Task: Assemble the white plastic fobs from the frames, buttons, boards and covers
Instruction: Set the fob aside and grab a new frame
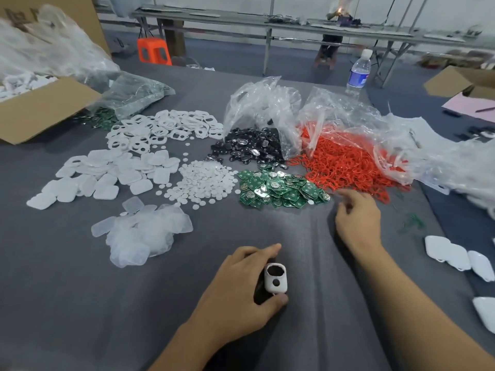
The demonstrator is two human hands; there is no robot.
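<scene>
Left grip (238, 285) pinches a white frame (276, 281) near the counter's (80, 303) near edge. Right grip (357, 214), loosely curled and holding nothing, hovers just beside the green boards (281, 187). Risk: the boards lie overlapped, so I may lift two, or snag the adjoining red rings (345, 162).
</scene>
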